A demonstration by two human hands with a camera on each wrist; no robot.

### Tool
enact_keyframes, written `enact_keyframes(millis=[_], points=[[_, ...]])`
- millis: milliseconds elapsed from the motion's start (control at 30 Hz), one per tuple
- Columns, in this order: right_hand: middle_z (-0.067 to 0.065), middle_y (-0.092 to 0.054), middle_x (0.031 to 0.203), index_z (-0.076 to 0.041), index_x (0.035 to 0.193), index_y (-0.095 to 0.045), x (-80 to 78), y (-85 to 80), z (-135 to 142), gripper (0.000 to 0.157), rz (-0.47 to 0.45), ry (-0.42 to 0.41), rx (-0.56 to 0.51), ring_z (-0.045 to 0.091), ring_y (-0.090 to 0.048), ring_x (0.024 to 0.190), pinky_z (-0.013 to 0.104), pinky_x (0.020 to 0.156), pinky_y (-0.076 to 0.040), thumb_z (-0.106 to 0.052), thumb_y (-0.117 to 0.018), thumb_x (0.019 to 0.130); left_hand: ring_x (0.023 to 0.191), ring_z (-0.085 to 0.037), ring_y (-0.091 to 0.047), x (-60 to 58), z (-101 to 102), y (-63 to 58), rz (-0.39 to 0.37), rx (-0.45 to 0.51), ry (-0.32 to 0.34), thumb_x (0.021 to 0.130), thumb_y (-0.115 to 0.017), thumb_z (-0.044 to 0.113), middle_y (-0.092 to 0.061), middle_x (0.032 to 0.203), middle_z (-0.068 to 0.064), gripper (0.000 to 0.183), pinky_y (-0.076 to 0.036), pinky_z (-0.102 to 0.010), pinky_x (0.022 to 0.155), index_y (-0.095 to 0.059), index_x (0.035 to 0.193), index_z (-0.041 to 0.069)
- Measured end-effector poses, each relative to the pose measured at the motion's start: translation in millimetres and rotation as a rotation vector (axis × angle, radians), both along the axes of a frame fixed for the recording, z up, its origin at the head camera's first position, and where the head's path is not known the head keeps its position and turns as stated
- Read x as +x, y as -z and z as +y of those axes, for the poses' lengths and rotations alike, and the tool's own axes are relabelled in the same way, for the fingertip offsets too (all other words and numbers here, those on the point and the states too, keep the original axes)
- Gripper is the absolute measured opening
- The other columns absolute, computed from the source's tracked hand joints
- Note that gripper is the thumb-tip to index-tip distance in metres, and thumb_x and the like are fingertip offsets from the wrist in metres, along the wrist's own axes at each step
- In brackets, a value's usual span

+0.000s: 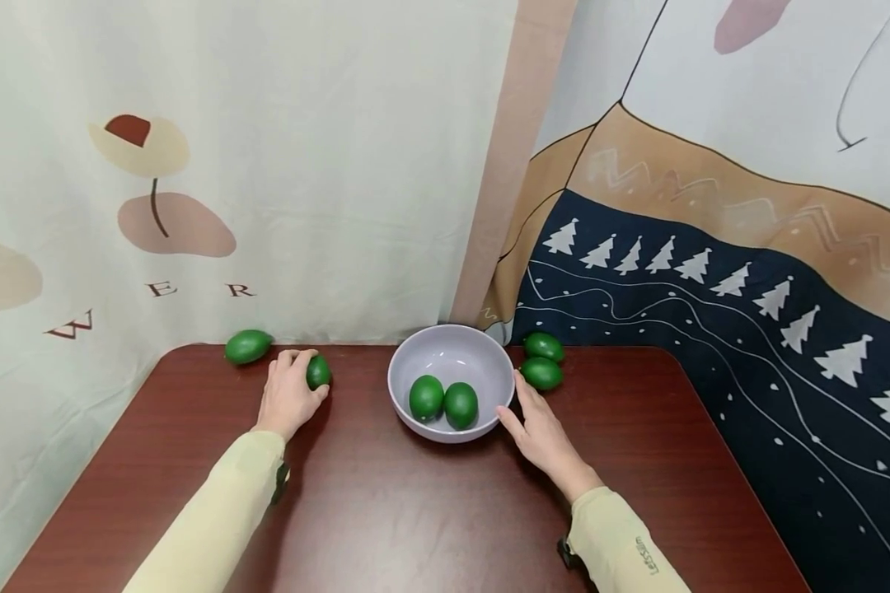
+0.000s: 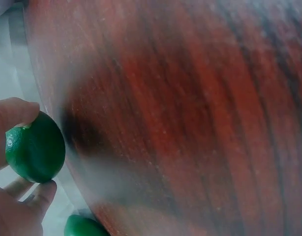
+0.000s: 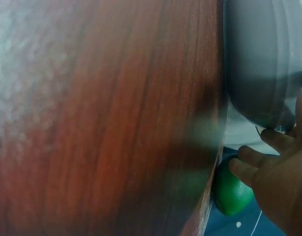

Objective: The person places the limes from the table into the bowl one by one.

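The head view is showing the left hand (image 1: 285,399) left of centre, its thumb and fingers clamping on a green lime (image 1: 318,372). In the left wrist view that lime is sitting at the left edge of the frame, fingertips pressing it from above and below, while part of another lime is showing at the bottom left.

The right hand (image 1: 545,436) is resting against the right side of a pale lilac bowl (image 1: 452,346) just right of the head view's centre; its thumb and fingers are standing apart and reaching along the wall, not closing round it. In the right wrist view the bowl is filling the upper right, and the fingers are overlapping a lime in the lower right; whether they are touching it, I cannot tell.

Inside the bowl, two limes are lying side by side, the left one (image 1: 426,398) just beside the right one (image 1: 461,405). Farther left in the head view, a single lime (image 1: 248,347) is lying near the back edge of the reddish-brown table (image 1: 386,511). Right of the bowl, an upper lime (image 1: 544,347) and a lower lime (image 1: 541,374) are lying close together. A pale curtain (image 1: 326,165) is hanging behind, across the upper left.
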State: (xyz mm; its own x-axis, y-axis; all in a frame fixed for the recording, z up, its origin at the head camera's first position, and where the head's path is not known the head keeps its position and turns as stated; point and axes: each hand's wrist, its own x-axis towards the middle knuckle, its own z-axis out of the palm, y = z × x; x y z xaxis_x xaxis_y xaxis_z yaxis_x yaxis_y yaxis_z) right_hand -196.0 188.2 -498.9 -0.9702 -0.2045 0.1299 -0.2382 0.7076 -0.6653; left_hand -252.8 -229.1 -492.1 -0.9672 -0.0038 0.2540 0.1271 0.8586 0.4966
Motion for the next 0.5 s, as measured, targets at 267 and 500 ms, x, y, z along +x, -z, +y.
enact_keyframes(millis=[267, 500], points=[[0.021, -0.032, 0.165, 0.0, 0.162, -0.026, -1.2, -0.3, -0.8, 0.074, 0.01, -0.001, 0.019, 0.04, -0.033, 0.151, 0.059, 0.121, -0.03, -0.033, -0.06, 0.105, 0.119, -0.047, -0.044, 2.1, 5.1, -1.1, 0.074, 0.016, 0.016, 0.084, -0.081, 0.008, -0.047, 0.133, -0.029, 0.061, -0.047, -0.065, 0.093, -0.056, 0.138, -0.002], [0.021, -0.031, 0.166, 0.0, 0.162, -0.026, -0.8, -1.9, 0.9, 0.074, 0.002, -0.001, 0.019, 0.039, -0.032, 0.152, 0.057, 0.122, -0.029, -0.033, -0.059, 0.106, 0.118, -0.045, -0.045, 2.2, 16.5, -10.5, 0.092, 0.041, 0.035, 0.085, -0.081, 0.009, -0.048, 0.135, -0.025, 0.059, -0.048, -0.063, 0.091, -0.057, 0.138, 0.0]])
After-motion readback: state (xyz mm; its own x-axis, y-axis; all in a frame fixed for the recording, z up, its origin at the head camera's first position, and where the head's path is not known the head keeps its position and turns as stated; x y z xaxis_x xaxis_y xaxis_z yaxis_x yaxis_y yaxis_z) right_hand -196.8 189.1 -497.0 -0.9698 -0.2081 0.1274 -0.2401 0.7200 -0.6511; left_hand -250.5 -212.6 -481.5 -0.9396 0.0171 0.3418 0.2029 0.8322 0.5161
